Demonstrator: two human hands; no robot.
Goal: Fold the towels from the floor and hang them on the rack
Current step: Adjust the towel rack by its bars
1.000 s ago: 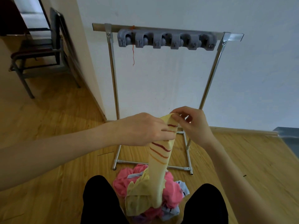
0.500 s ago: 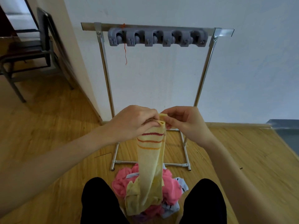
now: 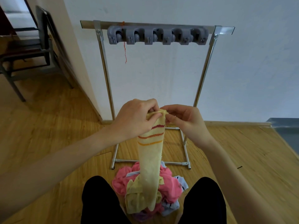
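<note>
Left hand [image 3: 135, 118]: fingers curled over the top edge of the yellow towel [image 3: 151, 160], thumb pressing cloth against the forefinger. A firm pinch, likely taking most of the weight.

Right hand [image 3: 186, 122]: fingertips [image 3: 167, 114] nip the same top edge just beside the left hand, remaining fingers loosely bent. The two hands nearly touch. Judgement: they are meeting corners or edges to set a lengthwise fold, which would explain the close grip.

Yellow towel hangs from both hands as a narrow strip, three stripes (dark red, orange, yellow-orange) just under the grip. Held up at about chest level so gravity draws the cloth straight. Its lower end is bunched and rests on the towel pile [image 3: 168, 185]. Not yet clear of it.

Towel pile: pink, pale blue and white, a bit of purple, heaped on the wooden floor [image 3: 48, 143] between the person's knees, just in front of the rack's base. Placed within easy reach.

Rack [image 3: 103, 65]: metal frame directly ahead against the white wall, top bar carrying a grey clip holder [image 3: 157, 35]. A red thread [image 3: 124, 50] dangles from the bar. No towels hung on it.

Dark chair [image 3: 30, 50] at far left, well apart.

Judgement: fold under way, hanging not yet begun; task is early.
</note>
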